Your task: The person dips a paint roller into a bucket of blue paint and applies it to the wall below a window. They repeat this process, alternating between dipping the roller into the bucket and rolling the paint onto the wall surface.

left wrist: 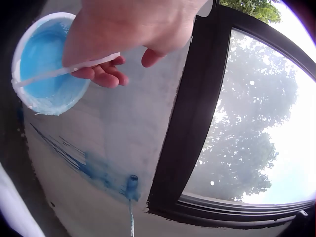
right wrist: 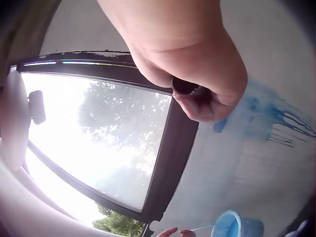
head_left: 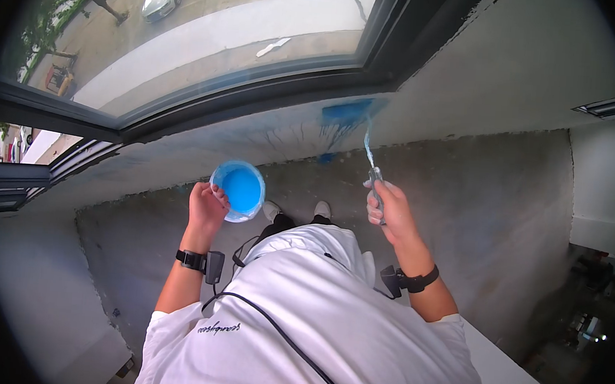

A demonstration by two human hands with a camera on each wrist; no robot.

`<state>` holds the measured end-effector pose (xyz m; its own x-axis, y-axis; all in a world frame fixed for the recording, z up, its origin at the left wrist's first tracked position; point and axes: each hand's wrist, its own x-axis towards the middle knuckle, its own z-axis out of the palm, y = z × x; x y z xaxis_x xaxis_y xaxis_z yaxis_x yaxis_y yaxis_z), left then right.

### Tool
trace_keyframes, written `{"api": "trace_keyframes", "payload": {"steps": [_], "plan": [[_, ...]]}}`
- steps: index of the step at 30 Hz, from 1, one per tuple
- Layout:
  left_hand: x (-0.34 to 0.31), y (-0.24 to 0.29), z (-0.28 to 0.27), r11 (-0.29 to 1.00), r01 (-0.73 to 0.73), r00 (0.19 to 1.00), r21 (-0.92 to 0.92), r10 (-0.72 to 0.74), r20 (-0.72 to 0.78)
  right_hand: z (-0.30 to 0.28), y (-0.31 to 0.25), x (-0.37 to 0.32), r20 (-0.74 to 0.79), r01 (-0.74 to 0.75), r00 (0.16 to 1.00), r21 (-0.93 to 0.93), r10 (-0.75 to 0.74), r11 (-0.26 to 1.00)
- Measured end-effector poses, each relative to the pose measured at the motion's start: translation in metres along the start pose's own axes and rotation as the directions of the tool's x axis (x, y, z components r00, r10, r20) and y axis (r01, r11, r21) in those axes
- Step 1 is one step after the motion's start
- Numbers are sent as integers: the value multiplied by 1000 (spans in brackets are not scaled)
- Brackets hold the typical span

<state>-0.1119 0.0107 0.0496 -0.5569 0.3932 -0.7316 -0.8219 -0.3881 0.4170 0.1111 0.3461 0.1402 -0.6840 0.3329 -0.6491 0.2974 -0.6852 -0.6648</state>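
Observation:
My left hand (head_left: 209, 203) grips the thin white handle (left wrist: 54, 73) of a white bucket (left wrist: 23, 47), which hangs at its side. Light blue paint (head_left: 242, 191) fills part of the bucket. In my right hand (head_left: 394, 207) is the grey grip of a small paint roller (left wrist: 132, 185), its paint-coated rod (head_left: 368, 143) reaching toward the wall. The roller head is at a wet blue patch (head_left: 345, 114) on the wall under the window, seen in the left wrist view. Dark blue drips run down from this patch.
A dark window frame (head_left: 256, 106) runs above the painted wall (head_left: 427, 115). Bare grey concrete floor (head_left: 479, 182) lies below, with my shoes (head_left: 323, 209) near the wall. A black cable (head_left: 290, 340) crosses my white shirt. A white surface (head_left: 508, 377) stands at lower right.

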Motion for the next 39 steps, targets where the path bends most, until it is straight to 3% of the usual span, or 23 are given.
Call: {"api": "trace_keyframes", "payload": {"steps": [9, 14, 19, 23, 28, 35, 39], "plan": [[1, 7, -63, 992, -43, 996, 118, 52, -70, -31, 63, 106, -68, -37, 997, -157, 26, 987], [-5, 13, -114, 988, -16, 981, 151, 45, -187, -49, 57, 98, -68, -29, 998, -158, 18, 987], [-30, 10, -158, 984, 38, 932, 174, 28, -360, -50, 10, 42, 89, -45, 995, 57, 39, 997], [-61, 7, -202, 1000, -9, 878, -25, -4, -478, -57, -15, 17, 134, -44, 990, 69, 34, 997], [-109, -20, -237, 988, -105, 822, -113, 22, -569, -62, -27, 13, 192, -38, 981, 95, 19, 995], [-162, -65, -290, 950, -227, 708, -216, 9, -706, -51, 18, 71, 160, -102, 982, 20, 98, 995], [-183, -89, -313, 903, -309, 684, -300, -9, -730, -43, 34, 92, 87, -114, 990, -6, 114, 993]]}}
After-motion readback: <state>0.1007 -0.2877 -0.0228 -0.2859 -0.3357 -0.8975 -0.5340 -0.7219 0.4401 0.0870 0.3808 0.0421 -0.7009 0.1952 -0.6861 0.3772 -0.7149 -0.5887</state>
